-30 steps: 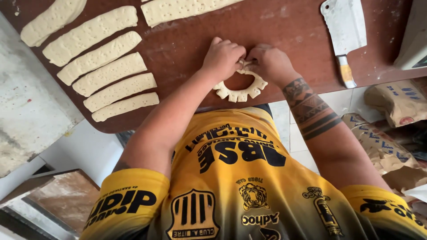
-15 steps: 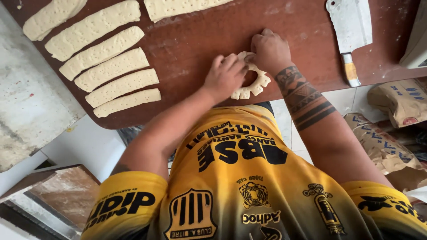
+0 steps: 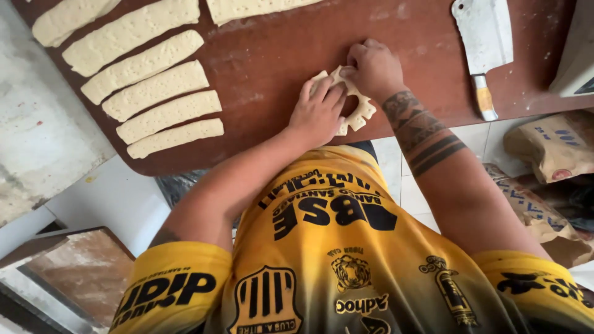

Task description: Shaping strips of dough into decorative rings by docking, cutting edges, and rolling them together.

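Six pale dough strips [image 3: 151, 93] lie in a row at the far left of the reddish-brown table [image 3: 266, 49]. Just right of centre, the left hand [image 3: 318, 111] rests flat, fingers spread, on a notched dough ring [image 3: 359, 111] near the table's near edge. The right hand [image 3: 371, 68] pinches the ring's far side. Farther right lies a cleaver [image 3: 486, 43].

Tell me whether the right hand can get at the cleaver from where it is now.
Probably yes. The right hand rests on the notched dough ring, and the cleaver lies on the same brown table just to its right, with only bare floured board between them.
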